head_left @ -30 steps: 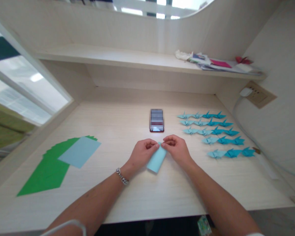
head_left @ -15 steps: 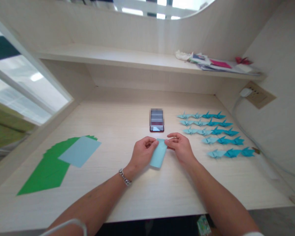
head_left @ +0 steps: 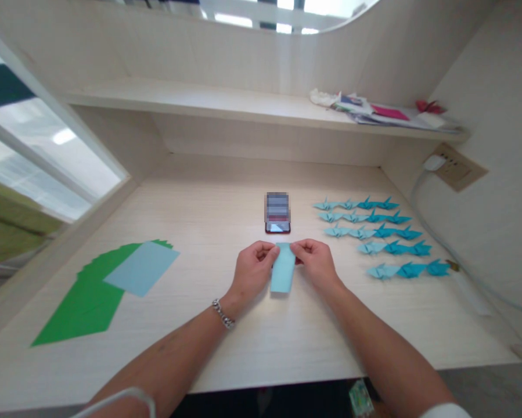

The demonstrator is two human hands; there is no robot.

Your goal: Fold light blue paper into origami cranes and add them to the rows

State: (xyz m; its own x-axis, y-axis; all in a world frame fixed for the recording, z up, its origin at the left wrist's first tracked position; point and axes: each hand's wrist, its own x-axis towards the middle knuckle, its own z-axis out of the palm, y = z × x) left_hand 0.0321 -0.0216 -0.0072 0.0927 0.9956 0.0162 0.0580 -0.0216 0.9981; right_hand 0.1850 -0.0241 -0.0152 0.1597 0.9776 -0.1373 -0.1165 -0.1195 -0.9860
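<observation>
A folded light blue paper (head_left: 282,274) lies as a narrow rectangle on the pale wooden desk (head_left: 252,342). My left hand (head_left: 252,270) pinches its upper left corner with closed fingers. The upper right corner is pinched by my right hand (head_left: 316,264), also closed. A bracelet sits on my left wrist. Just beyond the paper lies a phone (head_left: 277,213) with its screen lit.
Rows of blue and teal paper cranes (head_left: 380,235) cover the desk to the right. A stack of green sheets (head_left: 86,296) with a light blue sheet (head_left: 141,268) on top lies at the left. A shelf with papers (head_left: 382,113) runs above; a wall socket (head_left: 454,167) and cable are right.
The folded paper has turned from a slant to nearly straight and slid a little away from me. Both hands shifted with it and keep their pinch on its top corners.
</observation>
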